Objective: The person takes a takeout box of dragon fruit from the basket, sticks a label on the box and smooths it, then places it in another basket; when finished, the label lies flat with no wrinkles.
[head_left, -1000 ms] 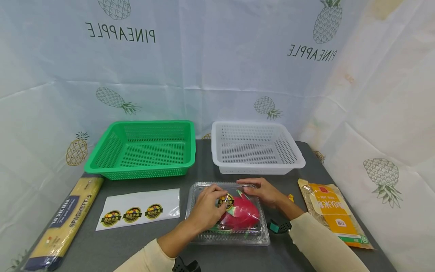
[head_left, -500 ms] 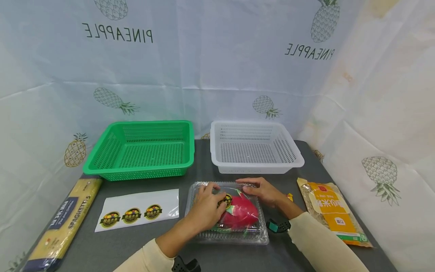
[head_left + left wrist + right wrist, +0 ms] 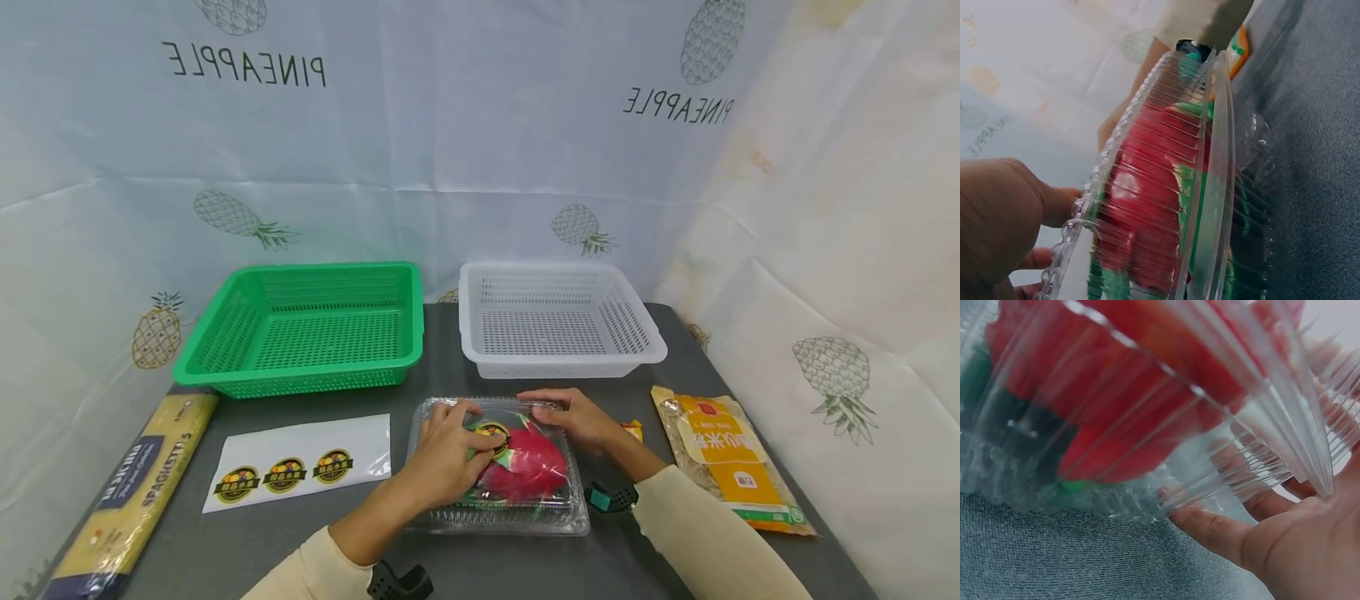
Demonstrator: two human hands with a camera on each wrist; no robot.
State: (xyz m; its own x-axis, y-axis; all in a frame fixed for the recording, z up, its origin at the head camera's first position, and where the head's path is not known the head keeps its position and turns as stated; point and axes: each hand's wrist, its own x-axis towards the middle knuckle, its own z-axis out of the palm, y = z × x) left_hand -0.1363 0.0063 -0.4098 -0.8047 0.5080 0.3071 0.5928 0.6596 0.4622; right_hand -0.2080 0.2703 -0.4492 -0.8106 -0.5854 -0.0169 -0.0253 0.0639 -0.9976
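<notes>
A clear plastic clamshell box (image 3: 517,523) lies closed on the dark table, with a red dragon fruit (image 3: 536,473) visible inside. A round black-and-yellow sticker (image 3: 493,428) is on its lid. My left hand (image 3: 442,462) rests over the lid's left part, its thumb pressing on the sticker and its other fingers spread toward the back. My right hand (image 3: 576,421) holds the box's far right corner, thumb on top. In the right wrist view the fingers (image 3: 1216,534) lie against the ridged side of the box.
A green basket (image 3: 408,367) and a white basket (image 3: 555,369) stand at the back. On the left lie a spaghetti pack (image 3: 135,496) and a white sheet (image 3: 330,433) with 3 stickers. An orange-labelled bag (image 3: 727,458) lies right, near a small yellow packet (image 3: 633,429).
My left thumb has shifted across the sticker, and more of the sticker shows. The right hand keeps its place on the box corner. The head view has shifted slightly.
</notes>
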